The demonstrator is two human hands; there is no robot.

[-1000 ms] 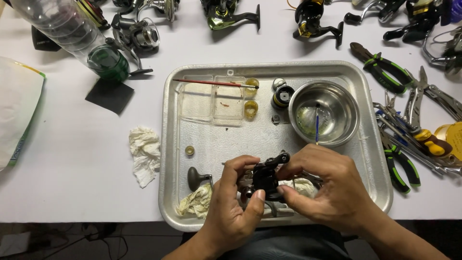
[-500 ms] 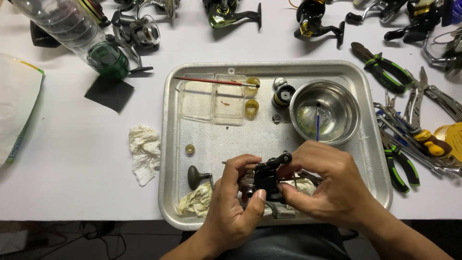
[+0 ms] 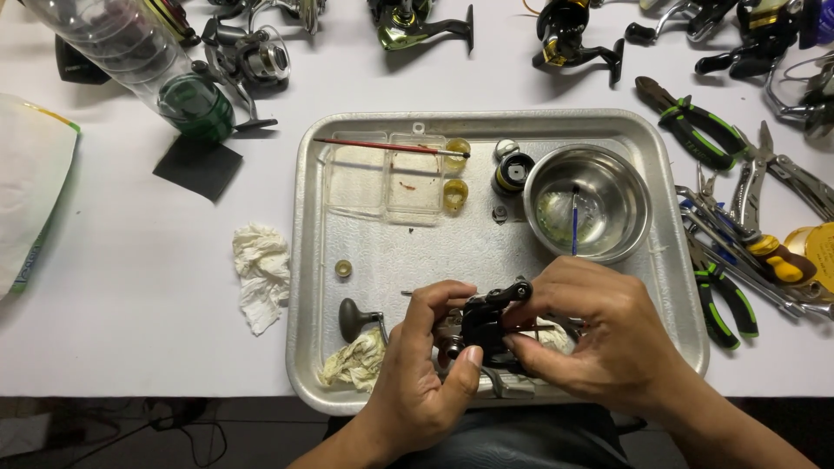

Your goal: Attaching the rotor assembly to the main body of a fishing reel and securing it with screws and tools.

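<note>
Over the near edge of a metal tray point(image 3: 391, 260), both my hands hold a black fishing reel body point(image 3: 486, 326). My left hand point(image 3: 426, 373) grips it from the left with the thumb pressed on its front. My right hand point(image 3: 595, 334) covers its right side, fingers pinching the reel. A reel handle with a dark knob point(image 3: 352, 317) lies on the tray to the left, beside a crumpled stained rag point(image 3: 352, 365). Parts of the reel are hidden under my fingers.
On the tray stand a steel bowl point(image 3: 621, 187) holding a blue brush, a clear plastic box point(image 3: 387, 182) with a red brush across it, small yellow caps and a black spool. Pliers and cutters point(image 3: 721, 217) lie right; other reels along the far edge; a tissue point(image 3: 261, 274) left.
My right hand has shifted slightly left over the reel body and the reel has turned a little in my grip. Nothing else on the table has moved.
</note>
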